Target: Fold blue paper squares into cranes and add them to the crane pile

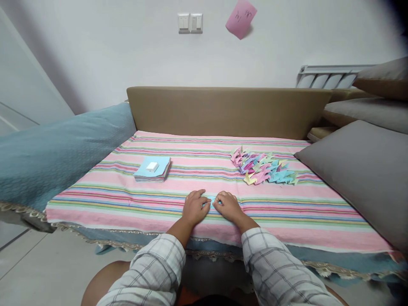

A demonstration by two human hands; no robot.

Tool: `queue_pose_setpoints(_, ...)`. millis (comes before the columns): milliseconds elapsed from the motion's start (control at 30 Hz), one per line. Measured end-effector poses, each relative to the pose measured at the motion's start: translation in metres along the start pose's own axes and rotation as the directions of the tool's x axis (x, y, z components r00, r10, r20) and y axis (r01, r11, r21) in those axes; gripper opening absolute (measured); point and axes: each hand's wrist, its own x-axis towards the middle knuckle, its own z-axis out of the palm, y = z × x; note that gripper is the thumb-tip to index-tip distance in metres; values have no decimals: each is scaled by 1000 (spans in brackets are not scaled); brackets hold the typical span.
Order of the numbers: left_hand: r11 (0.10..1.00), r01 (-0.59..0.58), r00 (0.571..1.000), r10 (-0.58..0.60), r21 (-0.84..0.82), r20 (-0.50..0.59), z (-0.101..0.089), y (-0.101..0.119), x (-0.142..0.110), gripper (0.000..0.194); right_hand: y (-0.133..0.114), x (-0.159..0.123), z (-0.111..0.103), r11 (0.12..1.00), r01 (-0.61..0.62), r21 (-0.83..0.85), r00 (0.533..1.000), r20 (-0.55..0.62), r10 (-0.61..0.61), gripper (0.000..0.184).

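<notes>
A small piece of light blue folding paper [212, 199] lies on the striped cloth, mostly covered by my fingers. My left hand [195, 207] rests at its left side, thumb and index finger closed on that edge while the other fingers curl over the cloth. From the right, my right hand [228, 205] pinches the same paper between thumb and bent fingers. How the paper is folded cannot be made out. Beyond my right hand lies a cluster of folded paper cranes [263, 168] in pink, purple, green, yellow and blue.
A stack of coloured paper sheets [162, 162] with a small white block [152, 166] on top sits to the left. The striped cloth [105, 191] covers a sofa seat with a brown backrest [223, 111]. Grey cushions [360, 170] stand at the right, a blue-covered armrest [73, 144] at the left.
</notes>
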Motion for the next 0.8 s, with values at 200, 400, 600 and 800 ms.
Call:
queue_pose_setpoints(200, 1000, -4, 1000, 4, 13, 15, 1, -2, 0, 20, 3, 1, 2, 999, -9, 41, 1000, -6, 10, 10)
queue_pose_setpoints(400, 1000, 23, 999, -24, 6, 40, 1, -2, 1, 20, 13, 6, 3, 985, 16, 171, 1000, -8, -15, 9)
queue_pose_setpoints(600, 1000, 28, 999, -28, -4, 39, 2, -3, 2, 20, 19, 7, -2, 971, 52, 233, 998, 5, -55, 15)
queue_pose_setpoints(800, 1000, 28, 999, -28, -14, 24, 2, -2, 1, 20, 19, 6, 0, 967, 58, 248, 998, -13, -56, 20)
